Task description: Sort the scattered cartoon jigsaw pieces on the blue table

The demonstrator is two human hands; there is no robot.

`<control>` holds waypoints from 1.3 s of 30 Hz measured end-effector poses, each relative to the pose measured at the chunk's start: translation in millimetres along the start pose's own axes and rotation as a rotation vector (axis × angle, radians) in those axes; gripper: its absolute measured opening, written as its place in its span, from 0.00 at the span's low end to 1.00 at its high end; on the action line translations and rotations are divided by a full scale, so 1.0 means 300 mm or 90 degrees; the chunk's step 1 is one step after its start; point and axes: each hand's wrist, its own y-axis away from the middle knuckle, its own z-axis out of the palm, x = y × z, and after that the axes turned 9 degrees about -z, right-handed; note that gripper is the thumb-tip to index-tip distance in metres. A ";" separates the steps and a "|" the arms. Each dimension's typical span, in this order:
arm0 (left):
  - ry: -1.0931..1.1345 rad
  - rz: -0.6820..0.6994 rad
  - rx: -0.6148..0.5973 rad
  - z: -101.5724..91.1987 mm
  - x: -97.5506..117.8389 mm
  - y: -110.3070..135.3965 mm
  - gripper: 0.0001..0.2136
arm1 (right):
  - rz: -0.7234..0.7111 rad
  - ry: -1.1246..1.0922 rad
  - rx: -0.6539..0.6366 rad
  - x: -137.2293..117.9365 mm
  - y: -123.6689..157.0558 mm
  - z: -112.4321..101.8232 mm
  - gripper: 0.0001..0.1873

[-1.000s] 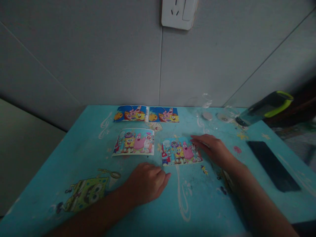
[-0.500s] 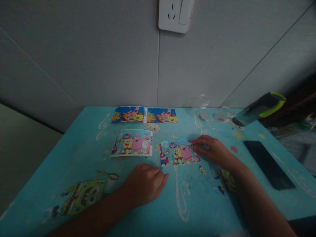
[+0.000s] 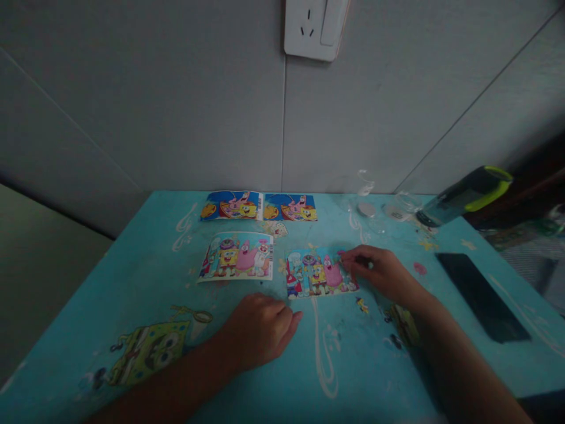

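A small cartoon jigsaw picture (image 3: 318, 274) lies on the turquoise table (image 3: 132, 282). My right hand (image 3: 380, 272) rests at its right edge, thumb and fingers pinched on the edge of the jigsaw picture or a piece there. My left hand (image 3: 260, 330) lies loosely curled on the table just in front of the picture's left corner, holding nothing I can see. A matching printed card (image 3: 237, 257) lies to the left of the jigsaw. Two blue cartoon cards (image 3: 260, 206) sit side by side at the table's back.
A black phone (image 3: 481, 296) lies flat at the right. A dark bottle with a green cap (image 3: 465, 194) leans at the back right, beside clear plastic bits and a round lid (image 3: 367, 209). A wall socket (image 3: 314, 26) is above. The table's left edge drops off.
My right hand's fingers have curled from flat into a pinch at the jigsaw's right edge. The left hand has stayed put; the view shifted slightly.
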 end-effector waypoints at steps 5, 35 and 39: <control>-0.007 0.002 0.000 0.001 0.001 0.001 0.18 | 0.013 -0.075 -0.011 0.014 0.008 -0.006 0.17; 0.010 0.000 0.014 0.005 -0.001 0.003 0.18 | 0.165 -0.131 -0.020 0.034 0.004 -0.011 0.18; 0.013 0.000 0.007 0.003 0.000 0.003 0.18 | 0.157 -0.110 -0.021 0.040 0.002 -0.002 0.17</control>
